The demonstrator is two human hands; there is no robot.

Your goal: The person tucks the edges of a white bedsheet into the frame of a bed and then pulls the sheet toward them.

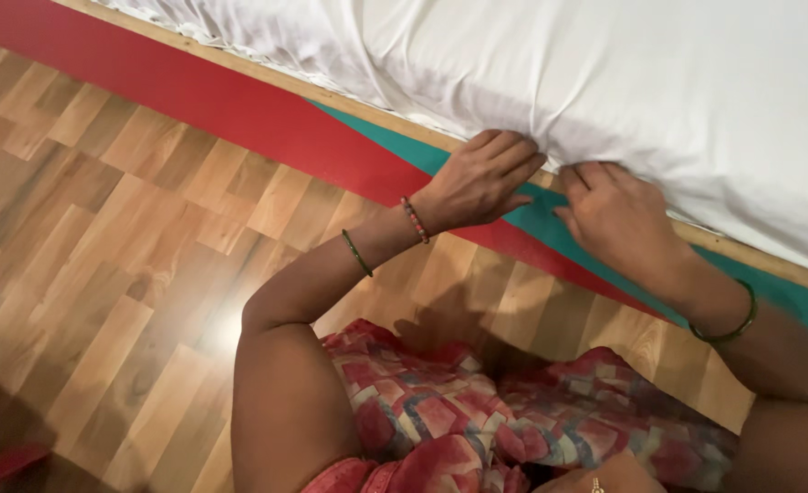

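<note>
**Both hands on the sheet edge at the bed frame**

Grip state first: left hand [481, 178] is curled, fingertips pressed into the white sheet [604, 82] right at the mattress edge; it looks clamped on a fold of fabric. Right hand [618, 215] sits just beside it, fingers bent and tucked under the same sheet edge, so closed on the cloth too, though the fingertips are hidden and I can't confirm a full pinch.

Head view, only one I have:
- Sheet covers the mattress across the top right of frame and is bunched into wrinkles fanning out from where the two hands meet.
- Wooden bed rail [376, 119] runs diagonally just under the sheet edge; both hands are over it.
- Below the rail, a red panel [194, 91] on the left meets a teal panel [792, 301] on the right; the colour join sits just beneath the hands.
- Left wrist carries a beaded bracelet [415, 220] and a thin green bangle [356, 253]. Right wrist has a green bangle [728, 324].
- Wood-pattern floor [103, 256] fills the left side.
- Red patterned garment [477, 411] at bottom centre, between the forearms.
</note>
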